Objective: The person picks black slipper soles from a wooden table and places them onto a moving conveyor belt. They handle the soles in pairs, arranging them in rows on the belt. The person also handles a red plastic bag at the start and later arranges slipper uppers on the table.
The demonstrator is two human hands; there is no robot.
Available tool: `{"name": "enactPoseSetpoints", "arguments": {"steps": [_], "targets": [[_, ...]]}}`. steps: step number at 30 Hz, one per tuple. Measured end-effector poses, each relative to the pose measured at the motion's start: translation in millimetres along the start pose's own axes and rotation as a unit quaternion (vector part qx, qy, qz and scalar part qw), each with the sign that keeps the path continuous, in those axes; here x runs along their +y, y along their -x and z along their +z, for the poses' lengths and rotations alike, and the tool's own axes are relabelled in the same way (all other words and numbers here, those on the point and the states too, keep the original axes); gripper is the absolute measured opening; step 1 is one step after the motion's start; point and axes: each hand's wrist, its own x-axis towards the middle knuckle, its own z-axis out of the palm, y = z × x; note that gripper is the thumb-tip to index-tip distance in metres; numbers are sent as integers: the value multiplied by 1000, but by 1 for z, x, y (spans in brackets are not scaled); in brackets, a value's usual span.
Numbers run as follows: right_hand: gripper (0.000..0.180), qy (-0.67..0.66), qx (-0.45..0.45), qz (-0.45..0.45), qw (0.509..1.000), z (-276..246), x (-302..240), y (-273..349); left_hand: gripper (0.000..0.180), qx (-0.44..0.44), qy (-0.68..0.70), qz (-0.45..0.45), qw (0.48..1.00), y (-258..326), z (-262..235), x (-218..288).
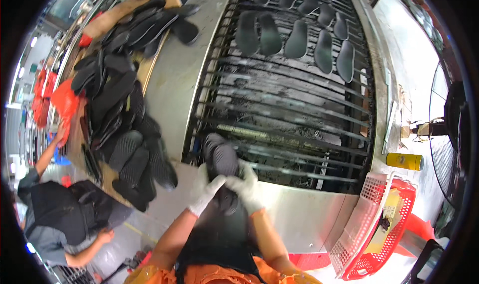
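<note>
In front of my body, at the near end of a rack of metal bars (294, 115), I hold a few black shoe soles (223, 159) together. My left hand (205, 188), in a white glove, grips them from the left side. The white-gloved right hand (246, 185) closes on them from the right, and both thumbs nearly meet on top. Their exact number is hard to make out. Several dark soles (298, 39) lie flat in rows on the far part of the bars. A big heap of black soles (117, 94) is piled to my left.
A wooden board (152, 67) lies under the heap, beside a metal ledge (185, 64). Baskets, one white (355, 229) and one red (406, 204), stand at the right near a yellow can (404, 161) and a black fan (446, 134). A co-worker (62, 214) is at the left.
</note>
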Motion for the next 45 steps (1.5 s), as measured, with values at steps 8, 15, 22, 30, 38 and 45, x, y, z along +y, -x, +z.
{"name": "enactPoseSetpoints", "arguments": {"steps": [8,15,22,30,38,45], "targets": [[89,-316,-64,46,945,-34,15,-7,51,-105,166,-63,978,-13,12,15],[52,-264,56,1,963,-81,-29,-42,32,-87,204,-43,974,-73,41,-31],[37,-152,183,-23,971,-152,-42,-86,32,-89,250,-103,959,-126,64,-48],[45,150,312,-50,937,-230,-40,-83,45,-68,240,-38,968,-139,68,-51],[61,422,446,13,790,-274,-76,-63,59,27,101,-34,994,-129,55,-54],[61,535,425,-57,728,-162,-96,-57,54,60,29,-22,998,-98,41,-56]]}}
